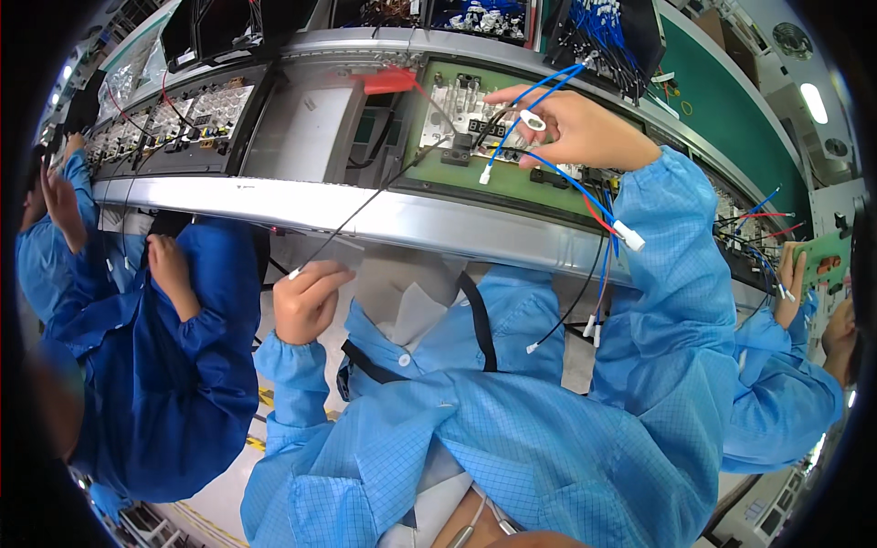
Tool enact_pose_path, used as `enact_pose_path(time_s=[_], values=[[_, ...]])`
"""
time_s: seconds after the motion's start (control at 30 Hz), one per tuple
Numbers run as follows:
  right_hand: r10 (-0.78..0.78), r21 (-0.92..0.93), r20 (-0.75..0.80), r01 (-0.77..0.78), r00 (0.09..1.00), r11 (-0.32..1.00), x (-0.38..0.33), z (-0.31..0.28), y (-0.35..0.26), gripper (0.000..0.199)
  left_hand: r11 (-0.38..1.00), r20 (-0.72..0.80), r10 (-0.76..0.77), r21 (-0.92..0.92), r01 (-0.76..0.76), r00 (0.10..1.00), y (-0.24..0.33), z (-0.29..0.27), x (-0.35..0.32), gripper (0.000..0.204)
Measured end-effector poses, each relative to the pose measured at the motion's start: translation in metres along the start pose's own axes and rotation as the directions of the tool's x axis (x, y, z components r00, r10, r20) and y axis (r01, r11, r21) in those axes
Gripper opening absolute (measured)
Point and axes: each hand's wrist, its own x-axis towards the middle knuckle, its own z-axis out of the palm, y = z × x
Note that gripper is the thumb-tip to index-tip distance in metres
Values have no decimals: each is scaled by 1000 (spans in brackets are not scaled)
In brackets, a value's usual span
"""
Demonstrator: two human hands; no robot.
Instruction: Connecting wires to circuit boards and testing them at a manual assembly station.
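My right hand [585,132] is over a circuit board [445,110] in a green tray [411,178], its fingers curled around blue wires [555,169]. One blue wire ends in a small white connector [485,173] over the board; a larger white plug [628,236] hangs past the tray's near edge. Beside the fingers is a white oval piece [533,121]. Lower left, my left hand [309,300] is closed at the white-tipped end of a black wire [365,203], which runs up to the board. The exact grip there is partly hidden by the fingers.
A metal rail [347,215] runs along the near side of the line. Blue wires with terminals hang from a black bin [607,41] at the back. More boards [196,119] lie in a tray at left. Co-workers sit on both sides; the right one holds a green board [824,265].
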Motion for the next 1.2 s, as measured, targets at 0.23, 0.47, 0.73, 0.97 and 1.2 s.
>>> enact_pose_path(time_s=[0.23,0.47,0.73,0.97,1.2], values=[[-140,-112,-104,128,985,985,43,29,-35,57,983,-421,180,48,-176,889,-50,-55,-39,15],[-197,-214,-93,173,976,961,54,37,-43,36,963,-598,199,-25,-267,776,-52,-94,20,8],[-281,-245,-173,235,944,941,46,43,-61,16,982,-83,107,-149,-118,991,-53,-58,165,16],[-477,-455,-107,383,872,804,31,35,-47,14,896,98,443,-67,-439,891,-50,4,223,13],[-463,-657,51,378,885,652,-22,-2,-26,19,827,260,549,-309,-470,795,-6,82,264,14]])
